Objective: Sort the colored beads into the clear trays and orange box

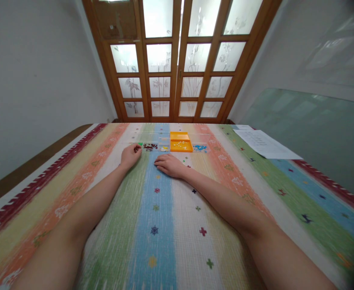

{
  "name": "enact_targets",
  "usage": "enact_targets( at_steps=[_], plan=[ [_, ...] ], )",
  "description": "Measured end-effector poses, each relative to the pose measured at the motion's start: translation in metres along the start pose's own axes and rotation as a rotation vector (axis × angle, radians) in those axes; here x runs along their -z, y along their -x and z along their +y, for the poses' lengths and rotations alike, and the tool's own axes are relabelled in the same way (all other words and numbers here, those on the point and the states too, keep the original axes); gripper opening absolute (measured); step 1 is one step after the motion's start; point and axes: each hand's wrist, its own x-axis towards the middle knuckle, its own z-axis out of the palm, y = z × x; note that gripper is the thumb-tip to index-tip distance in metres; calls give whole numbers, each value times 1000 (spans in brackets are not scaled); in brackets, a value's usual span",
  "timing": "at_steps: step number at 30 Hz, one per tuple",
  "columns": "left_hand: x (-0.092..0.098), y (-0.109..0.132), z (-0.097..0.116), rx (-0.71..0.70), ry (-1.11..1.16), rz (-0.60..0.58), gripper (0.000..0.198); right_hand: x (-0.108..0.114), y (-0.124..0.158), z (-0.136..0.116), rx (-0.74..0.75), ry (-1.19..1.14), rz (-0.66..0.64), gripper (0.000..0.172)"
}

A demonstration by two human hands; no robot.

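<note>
Spill risk

Right hand [168, 165] flat, fingers extended. Left hand [131, 155] pinched narrow by the green bits [140, 143]; whether holding any, I cannot tell. Near the table's [159, 249] far edge, a knock could tip the orange box [178, 136], scattering white bits [181, 144].

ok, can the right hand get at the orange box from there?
Probably yes: the right hand is just short of the orange box, the lid is open, and only cloth shows between them.
</note>
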Motion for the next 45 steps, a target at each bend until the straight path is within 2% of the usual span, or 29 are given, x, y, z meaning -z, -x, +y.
enact_targets(
  at_steps=[9,18,24,38,45],
  plan=[
    [14,-11,-22,159,-49,115,29,2,2,-2,-28,33,14,27],
    [13,-13,-32,197,-52,131,32,3,2,-3,-24,40,27,26],
    [10,-13,-34,200,-91,99,37,2,2,1,-14,58,32,26],
    [1,-11,-35,85,-101,59,32,13,5,9,-101,97,145,31],
    [-5,-5,-23,-60,-94,-17,30,14,-7,19,-186,94,236,32]
  ],
)
